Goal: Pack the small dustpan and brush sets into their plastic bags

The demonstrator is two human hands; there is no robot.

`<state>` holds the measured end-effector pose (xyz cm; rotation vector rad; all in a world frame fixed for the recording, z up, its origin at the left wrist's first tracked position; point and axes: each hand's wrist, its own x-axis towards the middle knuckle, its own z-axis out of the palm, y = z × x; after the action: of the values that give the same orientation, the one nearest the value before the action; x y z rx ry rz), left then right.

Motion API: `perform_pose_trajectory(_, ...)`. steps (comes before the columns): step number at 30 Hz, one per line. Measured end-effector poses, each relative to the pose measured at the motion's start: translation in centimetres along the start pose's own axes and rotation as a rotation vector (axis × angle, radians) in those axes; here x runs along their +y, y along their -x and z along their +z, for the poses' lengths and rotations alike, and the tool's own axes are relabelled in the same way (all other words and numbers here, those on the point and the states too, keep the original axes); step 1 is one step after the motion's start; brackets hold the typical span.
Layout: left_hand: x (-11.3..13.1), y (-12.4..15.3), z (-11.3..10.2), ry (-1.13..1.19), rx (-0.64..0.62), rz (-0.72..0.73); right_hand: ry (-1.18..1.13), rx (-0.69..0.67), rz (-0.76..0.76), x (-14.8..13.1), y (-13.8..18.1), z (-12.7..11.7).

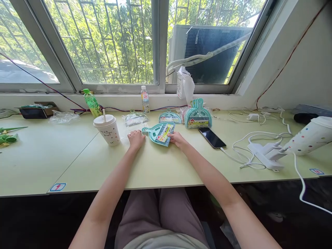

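While the right hand (176,138) has its fingers and thumb closed on the brush end of a teal dustpan set (153,134), the left hand (136,139) lies on the table (160,169) at the tip of the handle. The left fingers are curled inward; whether they touch the handle or grip anything cannot be told from this view. The set is located between the two hands, near the middle of the table, its handle directed to the left hand and its brush side to the right. A yellow and blue label (165,133) is fitted across the brush part.

Beyond the hands, two further packs are noted: a clear-wrapped pack (136,118) behind the left hand, and a teal pack (169,117) behind the held set. To the right stands a group of similar teal dustpans (198,114) — overlapping, handles upward, a label across the front. Just before it lies a dark phone (212,137), connected to a white cable (233,158).

Left of the left hand stands a lidded paper cup (107,133) with a straw; behind it, a green bottle (92,103) leans. A clear bottle (145,100) stands upright near the window wall. Far right — a white power strip (267,157) with chargers plugged in, just beside a second spotted cup (311,136).
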<state>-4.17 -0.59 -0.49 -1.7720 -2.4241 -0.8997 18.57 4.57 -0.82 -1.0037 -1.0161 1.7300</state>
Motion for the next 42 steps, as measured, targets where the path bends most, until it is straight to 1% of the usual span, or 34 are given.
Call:
perform_pose_trajectory(3,0.1,0.0,-0.5,0.037,-0.025,-0.019,0.005,0.015,-0.009,0.0,0.0,0.0)
perform_pose_trajectory(5,0.3,0.2,-0.7,0.08,-0.009,-0.018,-0.008,0.026,-0.026,0.0,0.2,0.1)
perform_pose_trajectory(7,0.6,0.4,-0.9,0.105,0.057,0.013,-0.032,0.031,-0.056,-0.1,0.3,0.2)
perform_pose_trajectory(10,1.2,0.7,-1.1,0.115,0.184,0.098,-0.059,0.018,-0.114,-0.2,0.6,0.4)
perform_pose_trajectory(12,1.5,0.8,-1.2,0.11,0.252,0.144,-0.062,-0.036,-0.146,-0.3,0.7,0.4)
perform_pose_trajectory(14,1.7,0.8,-1.4,0.114,0.286,0.174,-0.052,-0.096,-0.161,-0.4,0.9,0.5)
perform_pose_trajectory(17,2.1,0.8,-1.7,0.151,0.253,0.241,-0.042,-0.134,-0.165,-0.2,1.0,0.8)
perform_pose_trajectory(20,2.4,1.1,-1.8,0.178,0.207,0.318,-0.075,-0.131,-0.186,0.4,1.0,1.2)
perform_pose_trajectory(22,2.8,1.4,-1.7,0.191,0.229,0.331,-0.119,-0.103,-0.219,0.8,1.0,1.4)
perform_pose_trajectory(24,3.1,1.7,-1.8,0.22,0.312,0.299,-0.168,-0.075,-0.256,1.1,1.0,1.5)
perform_pose_trajectory(26,3.2,1.9,-2.0,0.291,0.451,0.231,-0.213,-0.058,-0.283,1.2,1.1,1.7)
perform_pose_trajectory(28,3.0,1.7,-2.4,0.415,0.604,0.132,-0.253,-0.052,-0.304,1.3,1.2,1.8)
perform_pose_trajectory(29,2.9,1.5,-2.5,0.502,0.663,0.074,-0.272,-0.05,-0.313,1.3,1.3,1.9)
perform_pose_trajectory(30,2.7,1.2,-2.7,0.614,0.689,0.016,-0.289,-0.05,-0.321,1.3,1.4,2.0)
perform_pose_trajectory(31,2.6,1.0,-2.7,0.753,0.667,-0.037,-0.301,-0.052,-0.329,1.3,1.4,2.1)
perform_pose_trajectory(32,2.4,0.7,-2.7,0.916,0.593,-0.08,-0.308,-0.055,-0.336,1.3,1.4,2.1)
perform_pose_trajectory(33,2.3,0.4,-2.6,1.091,0.466,-0.111,-0.308,-0.058,-0.342,1.3,1.5,2.2)
perform_pose_trajectory(35,2.3,0.1,-2.1,1.393,0.145,-0.145,-0.292,-0.066,-0.354,1.5,1.5,2.3)
perform_pose_trajectory(36,2.3,0.1,-1.8,1.492,0.013,-0.16,-0.279,-0.073,-0.36,1.5,1.5,2.4)
perform_pose_trajectory(37,2.4,0.1,-1.5,1.554,-0.073,-0.18,-0.264,-0.082,-0.365,1.7,1.5,2.5)
perform_pose_trajectory(38,2.5,0.2,-1.2,1.591,-0.116,-0.205,-0.251,-0.089,-0.371,1.8,1.5,2.5)
perform_pose_trajectory(40,2.7,0.5,-0.9,1.629,-0.134,-0.252,-0.233,-0.1,-0.38,2.0,1.6,2.7)
perform_pose_trajectory(42,2.9,0.8,-0.9,1.657,-0.161,-0.266,-0.221,-0.088,-0.387,2.1,1.6,2.9)
